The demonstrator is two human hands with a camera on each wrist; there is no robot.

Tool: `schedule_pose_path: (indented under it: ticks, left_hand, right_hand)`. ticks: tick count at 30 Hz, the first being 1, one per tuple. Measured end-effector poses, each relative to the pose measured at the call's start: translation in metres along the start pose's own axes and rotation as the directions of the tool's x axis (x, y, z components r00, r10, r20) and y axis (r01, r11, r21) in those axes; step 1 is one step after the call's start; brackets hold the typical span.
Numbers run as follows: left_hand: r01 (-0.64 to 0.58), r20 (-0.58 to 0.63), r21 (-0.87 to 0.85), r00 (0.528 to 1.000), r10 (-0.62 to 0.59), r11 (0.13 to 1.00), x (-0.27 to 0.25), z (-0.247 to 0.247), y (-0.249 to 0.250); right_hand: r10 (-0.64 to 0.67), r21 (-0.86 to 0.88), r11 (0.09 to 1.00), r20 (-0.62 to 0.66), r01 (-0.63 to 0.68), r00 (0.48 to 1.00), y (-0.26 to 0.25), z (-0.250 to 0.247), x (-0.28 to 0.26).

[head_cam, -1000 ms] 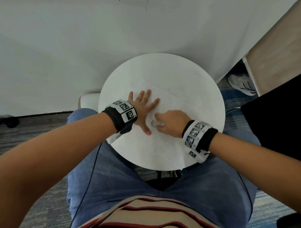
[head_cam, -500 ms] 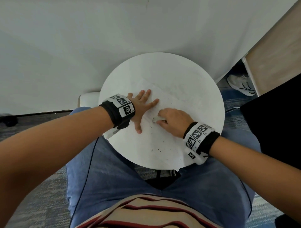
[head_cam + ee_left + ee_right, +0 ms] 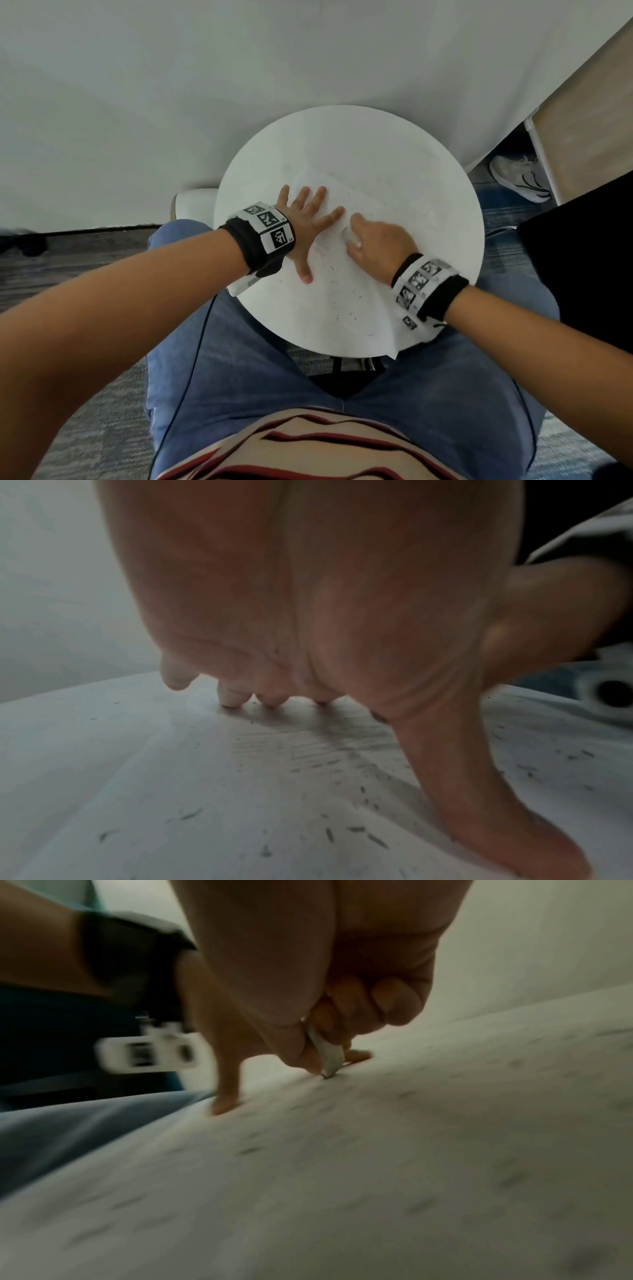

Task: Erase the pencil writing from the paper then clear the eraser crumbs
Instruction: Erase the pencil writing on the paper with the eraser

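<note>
Paper (image 3: 346, 274) lies mid-frame on the round tabletop (image 3: 394, 144), left hand (image 3: 305, 228) splayed flat to pin it while the right hand (image 3: 375, 245) pinches the eraser (image 3: 327, 1053), rubbing amid scattered crumbs (image 3: 342, 310)

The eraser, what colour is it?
The eraser is white with a greyed tip, pinched in the right hand; the right wrist view shows it best.

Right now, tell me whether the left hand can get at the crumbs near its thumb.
Probably yes. The left hand lies flat on the paper, holding nothing, and the eraser crumbs lie loose beside its thumb. The right hand, pinching the eraser, works farther off.
</note>
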State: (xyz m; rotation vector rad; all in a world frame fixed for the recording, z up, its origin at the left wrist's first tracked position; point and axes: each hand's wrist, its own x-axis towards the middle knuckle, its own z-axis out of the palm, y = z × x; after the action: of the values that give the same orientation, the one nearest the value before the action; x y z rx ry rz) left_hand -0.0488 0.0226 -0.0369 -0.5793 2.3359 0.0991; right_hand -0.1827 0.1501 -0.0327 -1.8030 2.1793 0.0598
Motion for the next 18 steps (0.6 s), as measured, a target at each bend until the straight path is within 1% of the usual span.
schedule_pose_path:
  ticks: [1, 3, 4, 5, 6, 7, 8, 9, 10, 11, 12, 13, 14, 15, 16, 17, 18]
  left_hand:
    - [-0.004, 0.004, 0.001, 1.000, 0.004, 1.000, 0.000, 0.000, 0.000]
    - [-0.006, 0.008, 0.002, 1.000, 0.006, 1.000, 0.001, -0.001, 0.001]
    - [-0.003, 0.010, 0.003, 1.000, 0.003, 1.000, 0.000, -0.001, 0.001]
    - [0.001, 0.010, 0.002, 1.000, -0.001, 1.000, 0.000, 0.000, 0.001]
    - [0.005, 0.008, -0.004, 1.000, -0.005, 1.000, 0.000, 0.000, 0.001]
    - [0.010, 0.008, -0.013, 1.000, -0.010, 1.000, 0.000, 0.000, 0.001]
    - [0.014, 0.009, -0.021, 1.000, -0.014, 1.000, 0.000, -0.001, 0.002]
    - [0.017, 0.010, -0.024, 1.000, -0.017, 1.000, 0.000, -0.002, 0.002]
    - [0.017, 0.011, -0.023, 1.000, -0.016, 1.000, 0.000, -0.003, 0.003]
    - [0.015, 0.014, -0.022, 1.000, -0.014, 1.000, 0.001, -0.003, 0.003]
    - [0.013, 0.019, -0.021, 1.000, -0.012, 1.000, 0.001, -0.003, 0.003]
    - [0.012, 0.021, -0.021, 1.000, -0.012, 1.000, 0.001, -0.003, 0.003]
    - [0.012, 0.021, -0.018, 1.000, -0.011, 1.000, 0.001, -0.002, 0.003]
    - [0.010, 0.019, -0.015, 1.000, -0.010, 1.000, 0.001, -0.002, 0.003]
    - [0.009, 0.017, -0.016, 1.000, -0.009, 1.000, 0.001, -0.002, 0.003]
    - [0.010, 0.017, -0.021, 1.000, -0.009, 1.000, 0.000, -0.002, 0.003]
    - [0.011, 0.019, -0.028, 1.000, -0.010, 1.000, 0.000, -0.002, 0.002]
  right_hand:
    - [-0.070, -0.015, 0.997, 0.062, 0.071, 0.996, -0.012, 0.005, -0.009]
    - [-0.224, 0.003, 0.974, 0.195, 0.228, 0.955, -0.028, 0.012, -0.026]
    - [-0.245, 0.024, 0.969, 0.221, 0.245, 0.944, -0.026, 0.011, -0.025]
    - [-0.222, 0.041, 0.975, 0.215, 0.219, 0.951, -0.020, 0.008, -0.019]
    - [-0.152, 0.041, 0.988, 0.179, 0.147, 0.972, -0.011, 0.004, -0.008]
    - [-0.065, 0.023, 0.998, 0.118, 0.063, 0.991, -0.002, -0.002, 0.002]
    - [-0.001, -0.018, 1.000, 0.046, 0.001, 0.999, 0.005, -0.005, 0.007]
    - [0.026, -0.052, 0.998, 0.008, -0.025, 1.000, 0.006, -0.005, 0.008]
    - [0.011, -0.070, 0.998, 0.022, -0.010, 1.000, 0.001, -0.004, 0.003]
    - [-0.046, -0.069, 0.996, 0.075, 0.052, 0.996, -0.010, 0.000, -0.005]
    - [-0.137, -0.060, 0.987, 0.149, 0.147, 0.979, -0.021, 0.006, -0.016]
    - [-0.222, -0.038, 0.971, 0.222, 0.236, 0.949, -0.030, 0.010, -0.027]
    - [-0.265, -0.015, 0.960, 0.265, 0.278, 0.927, -0.032, 0.012, -0.031]
    - [-0.267, 0.008, 0.961, 0.269, 0.275, 0.925, -0.027, 0.011, -0.028]
    - [-0.228, 0.018, 0.973, 0.241, 0.230, 0.943, -0.018, 0.008, -0.019]
    - [-0.154, 0.016, 0.988, 0.183, 0.153, 0.971, -0.007, 0.004, -0.007]
    - [-0.072, -0.007, 0.997, 0.098, 0.073, 0.993, 0.004, -0.001, 0.002]
